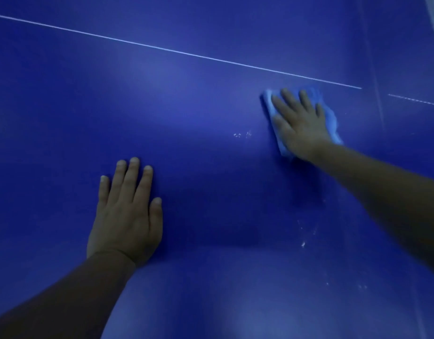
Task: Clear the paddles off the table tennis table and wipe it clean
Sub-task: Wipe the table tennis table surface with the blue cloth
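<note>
The blue table tennis table [199, 113] fills the whole view. My right hand [300, 123] lies flat with straight fingers on a light blue cloth [332, 121], pressing it onto the table at the right, just below the thin white line. My left hand [126, 211] rests flat on the bare table surface at the lower left, fingers straight and together, holding nothing. No paddles are in view.
A thin white line [177, 53] runs diagonally across the upper table. Small white specks [241, 135] lie left of the cloth, and more specks [303, 243] dot the surface at the lower right. A seam [376, 77] crosses the table at the far right.
</note>
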`<state>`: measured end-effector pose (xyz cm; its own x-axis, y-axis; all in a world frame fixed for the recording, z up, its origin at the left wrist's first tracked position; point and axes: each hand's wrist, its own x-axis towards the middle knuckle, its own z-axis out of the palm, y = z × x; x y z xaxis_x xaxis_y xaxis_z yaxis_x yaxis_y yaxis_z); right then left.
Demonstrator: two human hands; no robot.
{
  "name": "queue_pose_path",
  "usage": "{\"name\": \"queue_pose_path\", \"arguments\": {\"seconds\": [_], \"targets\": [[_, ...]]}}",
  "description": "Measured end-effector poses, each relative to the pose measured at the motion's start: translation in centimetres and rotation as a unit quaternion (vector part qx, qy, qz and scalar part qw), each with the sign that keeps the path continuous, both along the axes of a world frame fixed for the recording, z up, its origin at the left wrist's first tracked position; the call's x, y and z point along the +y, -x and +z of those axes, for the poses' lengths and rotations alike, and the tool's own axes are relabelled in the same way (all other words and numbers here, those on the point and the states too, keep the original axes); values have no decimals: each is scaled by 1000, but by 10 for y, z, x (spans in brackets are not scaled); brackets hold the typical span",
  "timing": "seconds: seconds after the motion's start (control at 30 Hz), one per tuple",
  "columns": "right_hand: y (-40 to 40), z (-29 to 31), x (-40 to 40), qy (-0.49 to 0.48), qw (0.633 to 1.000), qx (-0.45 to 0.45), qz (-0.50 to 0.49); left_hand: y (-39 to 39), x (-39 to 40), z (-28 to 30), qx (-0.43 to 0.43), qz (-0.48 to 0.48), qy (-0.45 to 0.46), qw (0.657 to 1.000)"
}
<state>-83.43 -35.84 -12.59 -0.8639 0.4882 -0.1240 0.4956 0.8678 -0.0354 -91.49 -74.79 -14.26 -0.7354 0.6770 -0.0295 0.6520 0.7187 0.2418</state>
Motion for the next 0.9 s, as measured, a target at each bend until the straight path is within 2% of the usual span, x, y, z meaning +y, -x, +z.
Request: {"name": "queue_pose_path", "arguments": {"seconds": [0.07, 0.17, 0.23, 0.3, 0.4, 0.43, 0.47, 0.5, 0.6, 0.63, 0.7, 0.73, 0.8, 0.87, 0.9], "targets": [[37, 4, 4, 16, 1000, -9, -14, -1, 1, -1, 0, 1, -5, 1000], [49, 4, -28, 9, 993, -20, 113, -1, 1, -1, -3, 2, -12, 1000], [10, 1, -72, -12, 959, -13, 284, -1, 0, -1, -3, 3, -15, 1000], [-54, -8, -115, -2, 896, 5, 443, -1, 0, -1, -5, 3, -16, 1000], [-90, -3, -109, 53, 864, -24, 501, -1, 1, 0, -4, 3, -13, 1000], [-81, -2, -92, 25, 858, -21, 513, -1, 1, 0, -3, 3, -12, 1000], [-68, -5, -76, -8, 864, -32, 502, -1, 1, 1, -4, 4, -9, 1000], [-53, -6, -62, -24, 886, -37, 461, -1, 1, 1, -6, 5, -7, 1000], [-3, -4, -34, -19, 968, 20, 250, -1, 0, 1, -8, 5, -7, 1000], [10, -2, -35, -4, 984, 27, 179, -1, 1, 1, -10, 5, -8, 1000], [28, 1, -54, 11, 993, 13, 113, -2, 0, 1, -15, 4, -9, 1000], [27, 2, -69, 3, 991, 7, 132, -2, 0, 1, -16, 4, -10, 1000], [-6, -3, -116, -4, 957, 11, 289, -2, -1, 1, -22, 5, -14, 1000], [-66, -6, -156, 14, 877, 19, 481, -2, 0, 1, -18, 6, -19, 1000], [-87, -3, -159, 36, 843, 2, 537, -2, -1, 1, -14, 6, -19, 1000]]}}
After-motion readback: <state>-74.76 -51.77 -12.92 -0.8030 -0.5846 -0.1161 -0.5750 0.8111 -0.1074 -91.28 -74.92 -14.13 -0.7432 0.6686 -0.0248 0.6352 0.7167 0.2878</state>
